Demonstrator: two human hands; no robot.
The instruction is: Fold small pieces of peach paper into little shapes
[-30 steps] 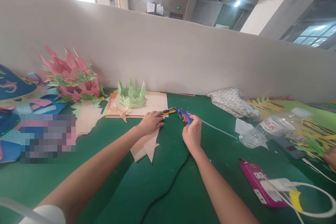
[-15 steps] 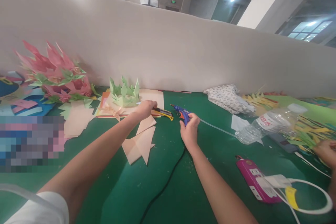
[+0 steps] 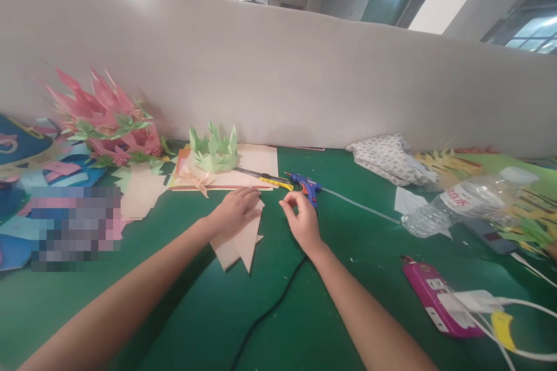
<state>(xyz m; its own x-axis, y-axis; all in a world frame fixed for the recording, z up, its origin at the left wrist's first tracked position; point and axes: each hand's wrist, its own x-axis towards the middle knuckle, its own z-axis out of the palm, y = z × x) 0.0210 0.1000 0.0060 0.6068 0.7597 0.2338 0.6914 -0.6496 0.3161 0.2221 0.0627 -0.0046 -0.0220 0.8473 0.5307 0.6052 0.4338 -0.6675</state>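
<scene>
My left hand (image 3: 235, 208) lies on a stack of pointed peach paper pieces (image 3: 241, 240) on the green table, fingers bent and resting on the paper. My right hand (image 3: 300, 217) hovers just in front of a blue glue gun (image 3: 307, 184), fingers loosely curled and apart, holding nothing. A yellow utility knife (image 3: 267, 178) lies between the glue gun and a flat peach sheet (image 3: 256, 159). A green paper crown (image 3: 214, 151) stands on that sheet. The gun's black cord (image 3: 270, 316) runs toward me.
A pink and green paper flower (image 3: 111, 122) stands at the left by blue paper pieces. A patterned cloth (image 3: 387, 159), a lying water bottle (image 3: 465, 203) and a purple power strip (image 3: 435, 298) with a white plug sit at the right. A grey partition (image 3: 304, 69) backs the table.
My left hand let go of the utility knife and came back onto the peach paper pieces. My right hand released the glue gun, which now lies on the table.
</scene>
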